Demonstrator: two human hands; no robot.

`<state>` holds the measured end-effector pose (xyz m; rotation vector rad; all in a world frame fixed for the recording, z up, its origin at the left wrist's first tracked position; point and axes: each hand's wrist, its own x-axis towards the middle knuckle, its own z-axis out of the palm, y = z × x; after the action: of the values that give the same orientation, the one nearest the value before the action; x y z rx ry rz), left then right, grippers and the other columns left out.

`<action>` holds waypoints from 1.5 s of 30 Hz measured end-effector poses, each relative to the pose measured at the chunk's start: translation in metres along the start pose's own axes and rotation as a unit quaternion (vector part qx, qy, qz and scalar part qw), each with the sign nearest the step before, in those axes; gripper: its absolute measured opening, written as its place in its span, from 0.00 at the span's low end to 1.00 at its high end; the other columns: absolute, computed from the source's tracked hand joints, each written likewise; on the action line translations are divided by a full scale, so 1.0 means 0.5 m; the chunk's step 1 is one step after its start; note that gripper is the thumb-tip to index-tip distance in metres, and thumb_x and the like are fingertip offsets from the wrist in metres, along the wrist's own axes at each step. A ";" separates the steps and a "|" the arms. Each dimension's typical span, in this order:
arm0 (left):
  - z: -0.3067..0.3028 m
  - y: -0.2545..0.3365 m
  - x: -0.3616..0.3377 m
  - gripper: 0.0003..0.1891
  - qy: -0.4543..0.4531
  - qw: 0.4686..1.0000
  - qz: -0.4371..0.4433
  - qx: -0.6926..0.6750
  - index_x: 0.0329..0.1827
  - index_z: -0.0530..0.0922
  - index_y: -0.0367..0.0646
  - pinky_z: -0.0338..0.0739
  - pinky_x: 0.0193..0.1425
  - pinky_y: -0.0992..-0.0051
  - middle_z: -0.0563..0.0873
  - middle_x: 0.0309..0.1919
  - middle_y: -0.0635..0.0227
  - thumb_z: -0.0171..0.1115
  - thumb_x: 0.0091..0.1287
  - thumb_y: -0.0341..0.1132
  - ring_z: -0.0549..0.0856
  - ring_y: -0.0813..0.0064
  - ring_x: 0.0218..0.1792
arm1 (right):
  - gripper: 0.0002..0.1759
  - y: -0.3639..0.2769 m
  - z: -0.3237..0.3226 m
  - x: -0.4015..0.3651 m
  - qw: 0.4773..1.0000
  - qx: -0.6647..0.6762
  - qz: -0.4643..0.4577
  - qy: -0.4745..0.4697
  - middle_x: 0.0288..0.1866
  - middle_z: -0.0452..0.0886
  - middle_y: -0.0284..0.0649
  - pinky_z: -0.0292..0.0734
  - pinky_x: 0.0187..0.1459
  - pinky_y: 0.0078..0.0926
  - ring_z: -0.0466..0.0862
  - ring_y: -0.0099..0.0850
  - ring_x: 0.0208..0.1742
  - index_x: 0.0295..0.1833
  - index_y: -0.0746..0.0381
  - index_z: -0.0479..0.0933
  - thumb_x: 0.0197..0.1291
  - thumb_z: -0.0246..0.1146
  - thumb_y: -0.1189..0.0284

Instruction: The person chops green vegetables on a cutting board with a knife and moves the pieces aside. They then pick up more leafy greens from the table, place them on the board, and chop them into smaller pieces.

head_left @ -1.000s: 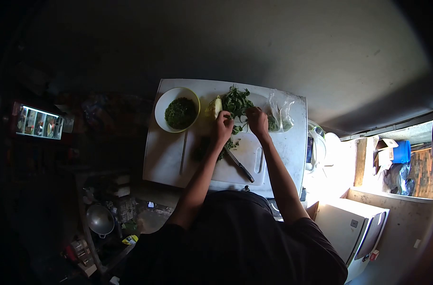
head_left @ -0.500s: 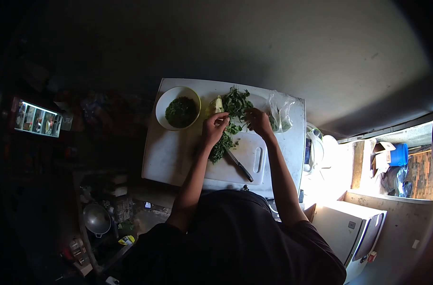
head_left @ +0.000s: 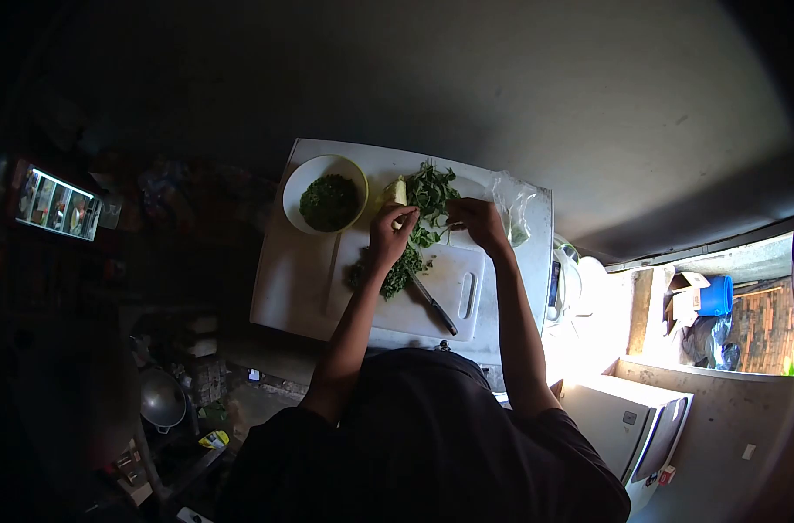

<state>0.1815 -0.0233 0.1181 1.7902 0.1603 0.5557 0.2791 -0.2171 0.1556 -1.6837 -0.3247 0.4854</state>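
Observation:
My left hand [head_left: 390, 234] is closed in a pinch above the chopped greens [head_left: 403, 272]; what its fingertips hold is too small to make out. My right hand [head_left: 481, 223] has its fingers curled together at the thin stems beside a bunch of leafy greens [head_left: 430, 187], seemingly on one stem. Loose leaves [head_left: 425, 236] lie between the two hands. Below them, a knife [head_left: 435, 305] with a dark handle rests on the white cutting board [head_left: 397, 322], its blade tip by the chopped greens. A pale, light-green vegetable piece [head_left: 397, 192] sits just beyond my left hand.
At the table's far left stands a white bowl [head_left: 294, 193] with finely chopped greens in it. A clear plastic bag [head_left: 515, 209] lies right of my right hand. The white table [head_left: 279, 288] meets a wall behind. A white fridge [head_left: 602, 418] stands lower right, a wok [head_left: 162, 401] lower left.
My right hand has turned slightly and shifted a little away from the leaves. My left hand stays pinched in nearly the same spot. The whole view has tilted slightly.

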 end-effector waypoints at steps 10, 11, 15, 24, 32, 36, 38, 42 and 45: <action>0.013 0.026 0.045 0.10 -0.034 0.998 -0.005 -0.059 0.45 0.85 0.38 0.78 0.47 0.74 0.89 0.41 0.65 0.68 0.69 0.36 0.87 0.74 0.41 | 0.15 -0.082 0.020 -0.016 1.000 -0.007 -0.009 -0.006 0.42 0.87 0.43 0.85 0.41 0.27 0.88 0.29 0.40 0.57 0.71 0.80 0.70 0.59 0.73; 0.013 0.030 0.044 0.10 -0.036 0.998 -0.005 -0.060 0.45 0.85 0.38 0.78 0.47 0.74 0.89 0.41 0.65 0.68 0.69 0.36 0.87 0.74 0.41 | 0.16 -0.091 0.022 -0.023 1.000 -0.007 -0.018 -0.004 0.43 0.87 0.44 0.85 0.41 0.28 0.88 0.29 0.40 0.58 0.71 0.79 0.70 0.59 0.74; 0.019 0.015 0.036 0.13 -0.022 0.968 -0.134 -0.213 0.49 0.85 0.37 0.79 0.46 0.76 0.89 0.42 0.68 0.67 0.70 0.38 0.86 0.78 0.41 | 0.17 -0.093 0.034 -0.045 0.998 0.040 -0.051 -0.004 0.47 0.87 0.44 0.84 0.45 0.28 0.87 0.30 0.44 0.61 0.70 0.78 0.70 0.60 0.74; 0.023 -0.005 0.015 0.12 -0.061 0.810 -0.331 -0.480 0.53 0.81 0.39 0.82 0.40 0.79 0.86 0.44 0.70 0.64 0.72 0.37 0.85 0.81 0.39 | 0.17 -0.034 0.075 -0.065 0.995 0.080 -0.052 0.040 0.48 0.87 0.41 0.82 0.49 0.27 0.87 0.30 0.49 0.60 0.66 0.79 0.69 0.62 0.71; 0.026 -0.014 0.016 0.11 -0.057 0.802 -0.343 -0.487 0.49 0.83 0.40 0.83 0.37 0.82 0.87 0.41 0.71 0.66 0.71 0.37 0.85 0.83 0.37 | 0.17 -0.031 0.073 -0.079 0.998 0.047 -0.044 0.007 0.49 0.87 0.40 0.83 0.48 0.27 0.87 0.29 0.50 0.60 0.65 0.79 0.69 0.60 0.73; 0.025 -0.008 0.016 0.10 -0.074 0.795 -0.356 -0.485 0.48 0.83 0.40 0.83 0.39 0.81 0.87 0.40 0.70 0.66 0.71 0.37 0.85 0.82 0.37 | 0.16 -0.039 0.073 -0.085 0.999 0.036 -0.024 -0.001 0.50 0.86 0.40 0.83 0.47 0.28 0.87 0.29 0.50 0.59 0.66 0.79 0.69 0.59 0.73; 0.027 -0.013 0.014 0.10 -0.074 0.795 -0.359 -0.484 0.48 0.83 0.39 0.84 0.40 0.80 0.87 0.39 0.70 0.66 0.71 0.36 0.85 0.82 0.37 | 0.16 -0.036 0.071 -0.084 0.999 0.035 -0.020 -0.002 0.51 0.86 0.40 0.83 0.47 0.28 0.87 0.29 0.50 0.59 0.66 0.79 0.69 0.59 0.72; 0.022 -0.017 0.012 0.08 -0.095 0.802 -0.374 -0.457 0.47 0.84 0.40 0.83 0.38 0.81 0.87 0.39 0.70 0.66 0.70 0.34 0.86 0.82 0.36 | 0.16 -0.027 0.067 -0.080 0.999 0.018 -0.028 -0.007 0.50 0.86 0.40 0.83 0.47 0.28 0.87 0.30 0.50 0.58 0.67 0.79 0.69 0.58 0.72; 0.027 -0.036 0.007 0.07 -0.110 0.802 -0.367 -0.458 0.46 0.84 0.40 0.83 0.37 0.81 0.87 0.39 0.70 0.66 0.70 0.33 0.86 0.81 0.37 | 0.16 -0.012 0.063 -0.072 0.999 0.008 -0.032 -0.014 0.50 0.86 0.40 0.83 0.47 0.28 0.87 0.30 0.50 0.58 0.67 0.79 0.69 0.58 0.72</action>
<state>0.1938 -0.0284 0.0998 0.7149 0.3351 -0.1603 0.2324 -0.2059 0.1627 -1.6468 -0.3917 0.4630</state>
